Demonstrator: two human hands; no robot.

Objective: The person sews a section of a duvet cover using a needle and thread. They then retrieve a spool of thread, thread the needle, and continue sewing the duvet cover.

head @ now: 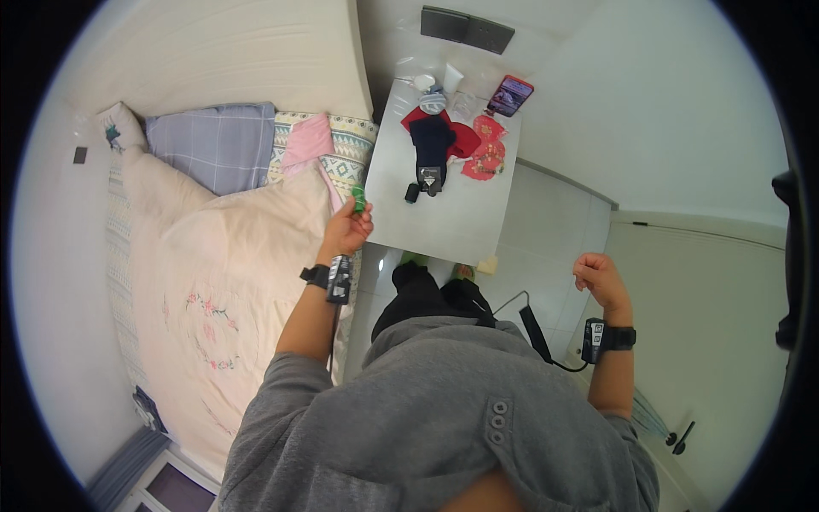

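My left hand [349, 227] holds a small green spool [359, 199] that looks like thread, between the bed and the left edge of the white table [441, 233]. Off to the right, over the floor, my right hand [598, 278] has its fingers curled in; nothing shows in them. On the table lies a dark folded fabric item [431, 144], like socks, with a black tag [430, 180] at its lower end. A black thread spool [411, 193] stands beside the tag. Under the dark fabric is red cloth [466, 137].
Red ornaments [489, 161] lie on the table's right side. At its back are a phone [510, 96] in a red case, a white tube [452, 78] and a striped cloth item [432, 102]. The bed [262, 256] is at left, a door [697, 288] at right.
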